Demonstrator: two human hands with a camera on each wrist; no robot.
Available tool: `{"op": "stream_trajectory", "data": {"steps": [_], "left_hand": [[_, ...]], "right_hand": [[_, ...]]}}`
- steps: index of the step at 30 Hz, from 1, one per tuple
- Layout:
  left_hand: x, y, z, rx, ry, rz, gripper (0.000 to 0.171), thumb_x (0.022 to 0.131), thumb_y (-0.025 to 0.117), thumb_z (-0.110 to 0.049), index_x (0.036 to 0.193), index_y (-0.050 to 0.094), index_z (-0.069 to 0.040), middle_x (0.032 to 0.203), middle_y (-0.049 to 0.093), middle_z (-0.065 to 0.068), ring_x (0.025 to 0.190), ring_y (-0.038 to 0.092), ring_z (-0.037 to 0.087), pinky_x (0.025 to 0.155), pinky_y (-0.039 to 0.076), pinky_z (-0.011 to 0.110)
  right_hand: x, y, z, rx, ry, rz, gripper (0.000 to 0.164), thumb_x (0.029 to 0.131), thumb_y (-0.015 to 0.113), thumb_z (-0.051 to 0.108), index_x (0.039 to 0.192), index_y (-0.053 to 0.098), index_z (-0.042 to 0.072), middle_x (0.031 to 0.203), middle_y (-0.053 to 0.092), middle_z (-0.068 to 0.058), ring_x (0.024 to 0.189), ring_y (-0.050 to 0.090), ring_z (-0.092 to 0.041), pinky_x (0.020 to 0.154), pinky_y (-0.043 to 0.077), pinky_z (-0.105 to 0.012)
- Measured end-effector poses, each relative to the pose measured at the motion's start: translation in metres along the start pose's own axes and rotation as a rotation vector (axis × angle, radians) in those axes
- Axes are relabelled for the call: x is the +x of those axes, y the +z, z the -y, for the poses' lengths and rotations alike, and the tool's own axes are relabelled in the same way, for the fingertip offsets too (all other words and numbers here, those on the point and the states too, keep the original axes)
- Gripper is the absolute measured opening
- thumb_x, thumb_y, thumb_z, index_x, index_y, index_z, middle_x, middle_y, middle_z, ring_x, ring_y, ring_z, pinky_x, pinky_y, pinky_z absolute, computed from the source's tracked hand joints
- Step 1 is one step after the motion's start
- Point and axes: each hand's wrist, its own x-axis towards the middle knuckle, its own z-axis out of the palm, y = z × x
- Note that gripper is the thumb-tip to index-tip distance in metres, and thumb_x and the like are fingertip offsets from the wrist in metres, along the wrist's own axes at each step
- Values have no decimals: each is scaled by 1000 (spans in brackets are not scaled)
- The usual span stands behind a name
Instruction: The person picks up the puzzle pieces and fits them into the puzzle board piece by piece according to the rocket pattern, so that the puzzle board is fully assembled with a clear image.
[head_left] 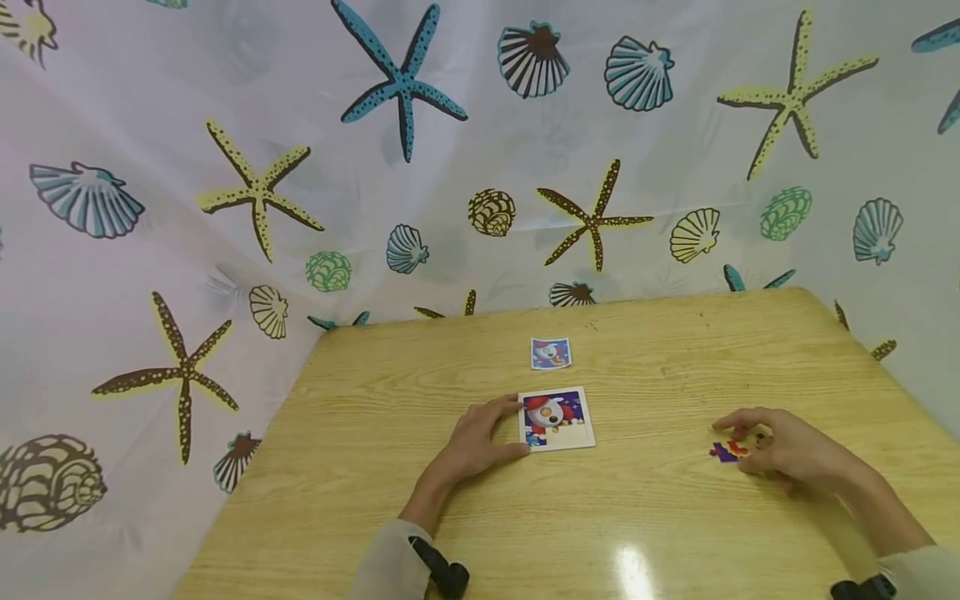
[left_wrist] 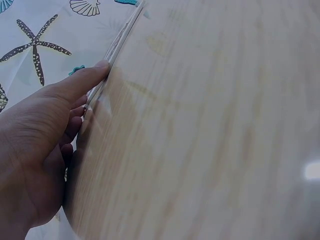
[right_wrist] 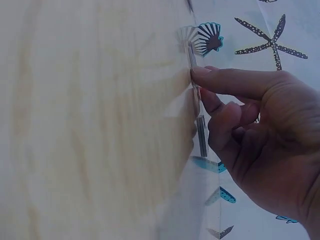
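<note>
On the wooden table lies a small white-framed jigsaw puzzle board [head_left: 557,419] with a cartoon character in red, partly filled, its lower right part bare. My left hand [head_left: 480,442] holds the board's left edge, the thumb at the lower corner and a finger at the upper one. To the right, my right hand [head_left: 787,450] has its thumb and curled fingers about purple and red puzzle pieces [head_left: 727,452]. In the right wrist view, the thumb touches a thin piece seen edge-on, and another piece [right_wrist: 201,136] lies below it. The hand partly hides the pieces.
A small picture card [head_left: 551,353] with a similar character lies behind the board. The wooden table [head_left: 420,375] extends on all sides. A curtain [head_left: 465,125] printed with shells and starfish hangs behind and beside the table. Light glares near the front edge.
</note>
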Motion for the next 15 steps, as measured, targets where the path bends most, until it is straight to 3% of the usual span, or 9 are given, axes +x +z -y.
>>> {"op": "stream_trajectory", "data": {"steps": [9,15], "left_hand": [[-1,-1,1,-1,4,6,75,89,80,-47,153,53,-20,165,39,-6,144,37,27,118,27,55],[-2,0,1,-5,4,0,74,88,81,-47,152,54,-19,165,40,-6,144,37,28,118,27,56]], "right_hand": [[-1,2,6,-102,8,-46,38,92,74,2,129,66,-5,114,60,-18,49,41,-8,41,44,-27],[-1,6,8,-144,35,-72,38,91,76,6,128,68,-2,110,61,-14,50,40,-8,43,42,-26]]}}
